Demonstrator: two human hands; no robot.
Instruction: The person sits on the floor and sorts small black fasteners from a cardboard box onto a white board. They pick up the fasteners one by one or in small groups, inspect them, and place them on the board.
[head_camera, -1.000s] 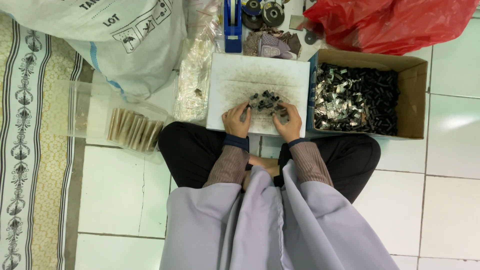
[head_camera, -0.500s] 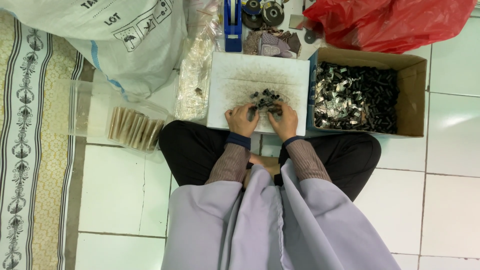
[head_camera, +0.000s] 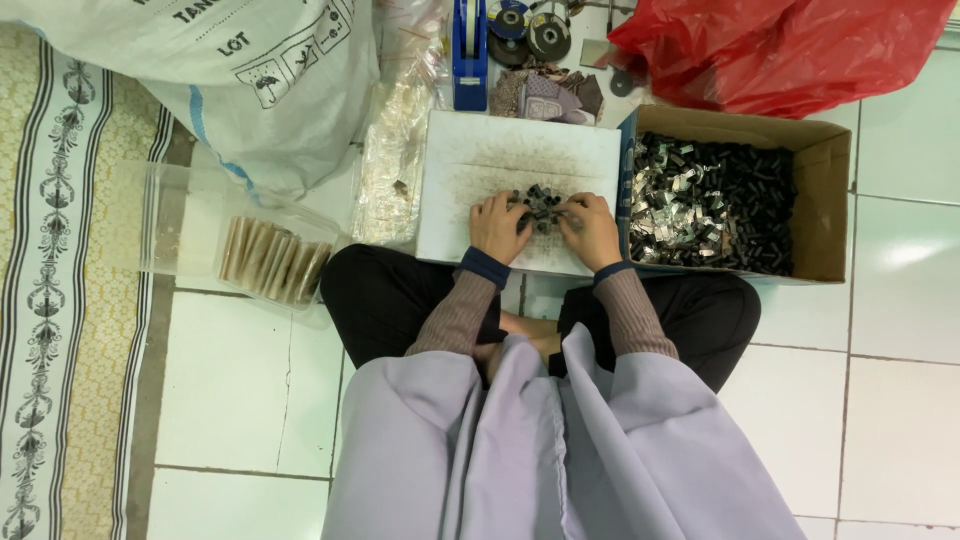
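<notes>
I see both hands resting on a white board (head_camera: 520, 150) laid across the lap. The left hand (head_camera: 497, 228) and right hand (head_camera: 592, 230) curl their fingers around a small heap of dark metal clips (head_camera: 541, 204) between them. Just right of the board, an open cardboard box (head_camera: 815, 200) holds many more clips. A red plastic bag (head_camera: 780, 50) lies behind it, a white sack (head_camera: 230, 80) to the left.

White board (head_camera: 480, 170) smudged grey, small dark-and-silver parts (head_camera: 541, 203) on it and in the brown cardboard box (head_camera: 830, 200); red plastic bag (head_camera: 780, 45), blue tape dispenser (head_camera: 468, 55), white sack (head_camera: 230, 80) printed black, cream rug (head_camera: 60, 300) patterned with black stripes and floral scrolls, white floor tiles (head_camera: 900, 420).
</notes>
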